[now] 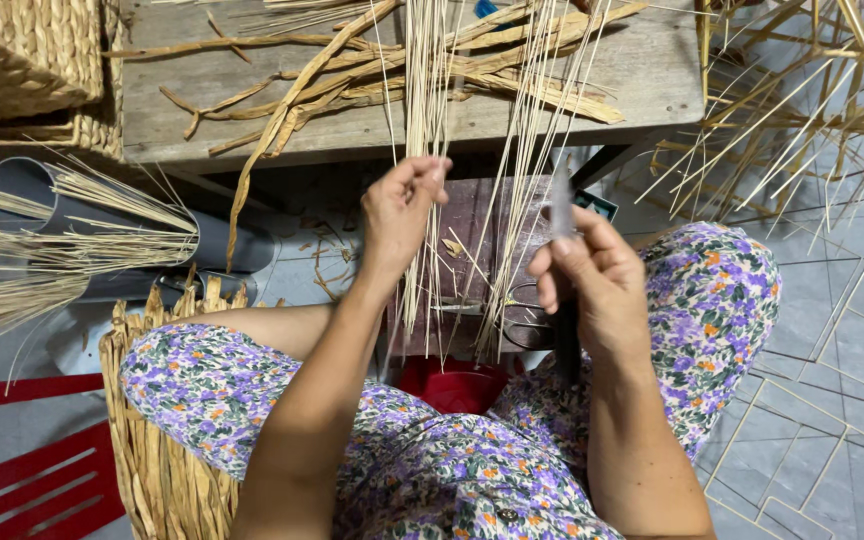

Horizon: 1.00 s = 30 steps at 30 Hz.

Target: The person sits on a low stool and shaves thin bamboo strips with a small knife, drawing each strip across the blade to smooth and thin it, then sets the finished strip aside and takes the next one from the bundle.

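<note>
My left hand pinches a bundle of thin pale straw stalks that rise to the wooden table above. My right hand is closed on a dark knife, its blade pointing up beside a second spread of stalks. The stalks' lower ends hang between my knees over a dark wooden block. Scissors lie on that block under my right hand.
A wooden table carries flat dried leaf strips. Woven baskets stand top left; another woven basket sits by my left knee. Straw in grey pipes lies left, a stick frame right, a red stool below.
</note>
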### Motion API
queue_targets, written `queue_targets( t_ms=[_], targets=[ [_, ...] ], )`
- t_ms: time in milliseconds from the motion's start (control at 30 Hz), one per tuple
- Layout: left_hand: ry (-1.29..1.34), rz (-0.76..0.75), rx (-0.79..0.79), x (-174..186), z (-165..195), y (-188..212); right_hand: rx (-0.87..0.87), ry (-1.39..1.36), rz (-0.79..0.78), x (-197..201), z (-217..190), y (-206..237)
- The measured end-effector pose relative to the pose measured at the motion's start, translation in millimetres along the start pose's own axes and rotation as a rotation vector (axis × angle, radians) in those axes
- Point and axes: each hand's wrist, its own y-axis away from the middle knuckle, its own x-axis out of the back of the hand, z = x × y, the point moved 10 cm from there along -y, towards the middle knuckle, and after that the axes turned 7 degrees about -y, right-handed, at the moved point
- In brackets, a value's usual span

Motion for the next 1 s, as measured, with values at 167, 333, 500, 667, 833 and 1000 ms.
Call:
queue_targets(
  t_ms=[167, 333, 500, 667, 833, 1000],
  targets=[
    [-0.027, -0.245, 0.065, -3, 36, 54, -0.152, 0.105, -0.074, -21, 24, 3],
    [-0.129, -0.338, 0.036, 3, 55, 96, -0.195, 0.072, -0.100, -27, 36, 5],
    [-0.060, -0.334, -0.040, 36, 57, 107, -0.136, 0.001, -0.051, -20, 29, 3],
    [0.056, -0.430, 0.228, 10, 34, 115, -0.190, 0.106, -0.149, -44, 47, 9],
    [-0.028, -0.387, 0.111, 20, 43, 111, -0.164, 0.068, -0.104, -35, 39, 7],
    [0.012, -0.432, 0.117, 53, 32, 127, -0.025, -0.016, 0.018, 2, 3, 3]
  ],
)
